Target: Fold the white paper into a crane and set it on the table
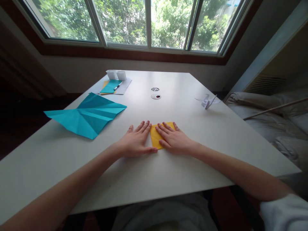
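A small folded yellow paper (pixel 155 138) lies flat on the white table in front of me. My right hand (pixel 174 139) rests spread on top of it and hides its right part. Along the paper's left edge, my left hand (pixel 137 139) lies flat on the table with its fingers stretched out. The left thumb reaches to the paper's near corner. To the left sits a large creased sheet of teal paper (pixel 89 115), partly opened out. A white paper crane (pixel 207 102) stands at the right.
At the far left of the table (pixel 168 176) are two small white boxes (pixel 116 75), a teal sheet (pixel 110 86) over other papers, and a pen (pixel 117 86). Two round inserts (pixel 156 96) are set in the tabletop. A cushioned seat (pixel 260 112) stands beyond the right edge.
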`<act>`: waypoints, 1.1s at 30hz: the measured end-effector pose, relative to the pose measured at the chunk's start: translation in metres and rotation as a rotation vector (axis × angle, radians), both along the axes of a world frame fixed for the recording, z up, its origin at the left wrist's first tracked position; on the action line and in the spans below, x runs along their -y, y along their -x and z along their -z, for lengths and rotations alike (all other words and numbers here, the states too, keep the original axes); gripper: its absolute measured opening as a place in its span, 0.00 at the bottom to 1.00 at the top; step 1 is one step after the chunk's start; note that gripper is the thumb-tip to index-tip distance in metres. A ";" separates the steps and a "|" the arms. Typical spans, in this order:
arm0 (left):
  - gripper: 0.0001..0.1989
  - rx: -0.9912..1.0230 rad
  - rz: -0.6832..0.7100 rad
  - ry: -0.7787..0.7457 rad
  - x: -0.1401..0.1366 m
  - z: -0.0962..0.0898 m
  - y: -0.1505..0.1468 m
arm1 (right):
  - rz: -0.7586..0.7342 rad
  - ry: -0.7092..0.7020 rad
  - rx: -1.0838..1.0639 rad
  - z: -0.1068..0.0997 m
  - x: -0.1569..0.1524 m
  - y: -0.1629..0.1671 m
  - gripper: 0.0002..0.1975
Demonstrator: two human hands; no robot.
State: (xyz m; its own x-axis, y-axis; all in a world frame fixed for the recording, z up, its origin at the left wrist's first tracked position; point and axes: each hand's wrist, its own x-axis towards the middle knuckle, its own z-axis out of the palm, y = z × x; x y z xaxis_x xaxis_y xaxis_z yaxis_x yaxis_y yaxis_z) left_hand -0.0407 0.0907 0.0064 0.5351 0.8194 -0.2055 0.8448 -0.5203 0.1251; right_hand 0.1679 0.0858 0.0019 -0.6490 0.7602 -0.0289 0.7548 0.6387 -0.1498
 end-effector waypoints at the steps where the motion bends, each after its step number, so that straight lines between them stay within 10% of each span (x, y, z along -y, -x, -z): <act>1: 0.49 0.001 -0.001 0.006 0.000 0.000 0.000 | 0.009 0.023 0.005 0.001 0.000 0.001 0.31; 11: 0.51 0.007 -0.020 0.032 0.000 -0.003 -0.002 | 0.186 0.107 0.042 0.005 -0.012 -0.029 0.41; 33: 0.22 0.257 0.075 -0.118 -0.008 -0.009 0.011 | 0.265 0.023 -0.527 -0.016 -0.020 -0.043 0.12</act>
